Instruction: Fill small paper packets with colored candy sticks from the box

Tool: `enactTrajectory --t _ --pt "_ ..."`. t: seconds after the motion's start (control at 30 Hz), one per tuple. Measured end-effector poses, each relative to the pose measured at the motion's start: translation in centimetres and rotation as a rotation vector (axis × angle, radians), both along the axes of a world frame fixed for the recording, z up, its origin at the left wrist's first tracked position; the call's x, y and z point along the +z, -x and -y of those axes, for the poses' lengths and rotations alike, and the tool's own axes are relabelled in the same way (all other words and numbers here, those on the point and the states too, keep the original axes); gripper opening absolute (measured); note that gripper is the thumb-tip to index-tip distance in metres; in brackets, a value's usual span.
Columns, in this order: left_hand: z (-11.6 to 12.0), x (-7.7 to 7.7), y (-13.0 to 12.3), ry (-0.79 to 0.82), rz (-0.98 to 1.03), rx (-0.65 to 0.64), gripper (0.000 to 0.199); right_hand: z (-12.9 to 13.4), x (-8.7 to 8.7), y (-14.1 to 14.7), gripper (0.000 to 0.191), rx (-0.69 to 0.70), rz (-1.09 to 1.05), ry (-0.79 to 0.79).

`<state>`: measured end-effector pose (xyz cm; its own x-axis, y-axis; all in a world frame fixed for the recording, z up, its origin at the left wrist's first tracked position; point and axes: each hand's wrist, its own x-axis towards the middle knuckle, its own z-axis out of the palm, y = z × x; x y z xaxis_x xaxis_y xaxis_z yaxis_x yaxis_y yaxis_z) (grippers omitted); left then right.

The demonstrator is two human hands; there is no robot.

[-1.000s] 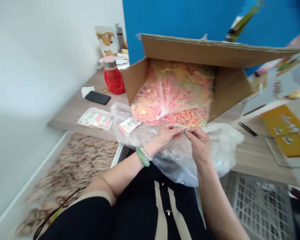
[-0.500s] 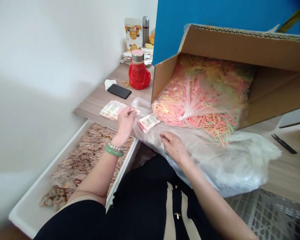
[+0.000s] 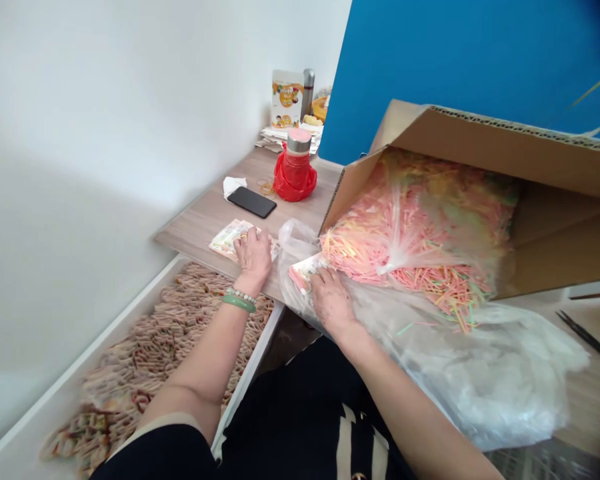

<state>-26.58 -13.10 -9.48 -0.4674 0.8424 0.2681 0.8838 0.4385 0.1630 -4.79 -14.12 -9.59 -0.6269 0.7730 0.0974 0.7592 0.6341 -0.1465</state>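
Observation:
My left hand (image 3: 255, 253), with a green bangle and a beaded bracelet at the wrist, rests its curved, spread fingers on a stack of printed papers (image 3: 226, 239) near the table's left edge. Fingers of my right hand (image 3: 331, 297) lie apart over a smaller printed stack (image 3: 303, 270), which sits on clear plastic. Behind it, a bag of thin pink, yellow and green sticks (image 3: 395, 227) lies in an open cardboard box (image 3: 545, 140). A white bin (image 3: 267, 340) below the table holds many small rolled pieces (image 3: 180, 327).
A black phone (image 3: 253, 201), a white tissue (image 3: 234, 186) and a red-wrapped jar (image 3: 295, 175) stand behind my left hand. Black tweezers (image 3: 584, 333) lie at the right. Loose plastic (image 3: 495, 360) drapes over the table's front edge.
My left hand has come down onto the left stack. My right hand has moved up and left onto the smaller stack, its fingers now more spread. The view has shifted, placing things lower and further right.

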Motion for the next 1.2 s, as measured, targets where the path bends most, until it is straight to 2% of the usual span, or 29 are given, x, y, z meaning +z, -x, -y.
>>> enactTrajectory --t 0.2,0.33,0.4,0.47,0.53,0.57,0.6,0.67,0.8,0.9,0.97,1.07,1.2 --pt "-0.2 -0.1 1.1 -0.035 0.002 0.008 0.038 -0.9 -0.8 -0.6 0.025 0.015 -0.186 0.032" --pt "1.2 1.6 -0.1 -0.212 0.101 0.004 0.036 -1.3 -0.3 -1.4 0.030 -0.047 -0.417 0.048" --pt "2.2 2.7 -1.7 -0.261 0.343 -0.057 0.038 -0.9 0.5 -2.0 0.034 -0.053 -0.549 -0.016" --pt "3.3 3.6 -4.0 -0.193 0.790 -0.190 0.052 0.1 1.7 -2.9 0.037 -0.011 -0.585 -0.104" --pt "4.1 4.1 -6.4 -0.068 1.304 -0.338 0.057 1.4 2.7 -3.9 0.037 0.067 -0.507 -0.164" --pt "4.3 4.2 -7.5 -0.011 1.522 -0.388 0.054 2.1 3.1 -4.5 0.037 0.114 -0.443 -0.178" --pt "4.5 4.2 -8.6 0.027 1.689 -0.412 0.048 2.8 3.4 -5.2 0.037 0.159 -0.373 -0.180" --pt "4.6 3.8 -10.3 0.044 1.865 -0.390 0.043 3.8 3.6 -6.8 0.039 0.221 -0.258 -0.167" --pt "4.8 2.8 -12.9 -0.011 1.815 -0.254 0.039 5.3 3.3 -11.5 0.040 0.145 -0.266 -0.165" --pt "5.5 2.7 -14.4 0.058 1.707 -0.287 0.032 6.1 3.3 -16.1 0.034 -0.002 -0.361 -0.175" --pt "5.9 3.0 -15.6 0.142 1.640 -0.410 0.026 6.5 3.2 -19.4 0.030 -0.126 -0.420 -0.180" --pt "6.3 3.4 -18.0 0.229 1.469 -0.667 0.017 6.6 3.2 -24.1 0.027 -0.297 -0.469 -0.207" --pt "5.9 3.4 -22.0 0.108 1.006 -1.026 0.020 5.3 4.0 -28.2 0.027 -0.457 -0.417 -0.228"
